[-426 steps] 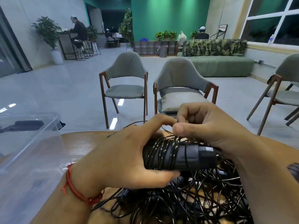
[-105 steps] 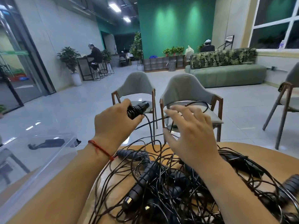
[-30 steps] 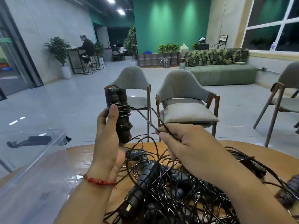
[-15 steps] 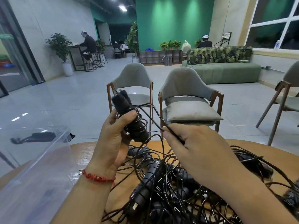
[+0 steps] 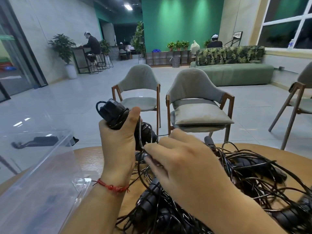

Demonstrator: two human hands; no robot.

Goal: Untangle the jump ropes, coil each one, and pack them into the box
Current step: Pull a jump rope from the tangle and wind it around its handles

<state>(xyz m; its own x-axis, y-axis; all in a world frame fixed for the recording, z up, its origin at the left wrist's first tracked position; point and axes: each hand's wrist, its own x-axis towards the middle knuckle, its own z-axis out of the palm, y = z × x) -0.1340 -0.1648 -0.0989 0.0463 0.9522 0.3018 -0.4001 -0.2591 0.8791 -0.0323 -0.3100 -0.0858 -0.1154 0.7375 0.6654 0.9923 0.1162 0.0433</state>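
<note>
Left hand: the left hand [image 5: 118, 146] has its fingers curled round a pair of black handles [image 5: 112, 114], thumb up along their side; it is raised above the far edge of the table [image 5: 91, 158].
Handles: side by side, tilted with their tops to the left, with thin black cord [image 5: 139, 132] wound round them.
Wrist: a red string bracelet [image 5: 111, 187] sits on the left wrist.
Right hand: the right hand [image 5: 182, 164] shows its back to the camera, with fingertips [image 5: 150, 148] pinched together on the cord just beside the lower end of the handles; the fingers are blurred.
Pile: the tangle of jump ropes [image 5: 236, 174] lies on the table from its middle to the right edge, under both forearms.
Box: a clear plastic box [image 5: 42, 174] stands at the left edge of the table, near the left forearm.
Beyond: two grey chairs [image 5: 197, 98] face the far edge.
</note>
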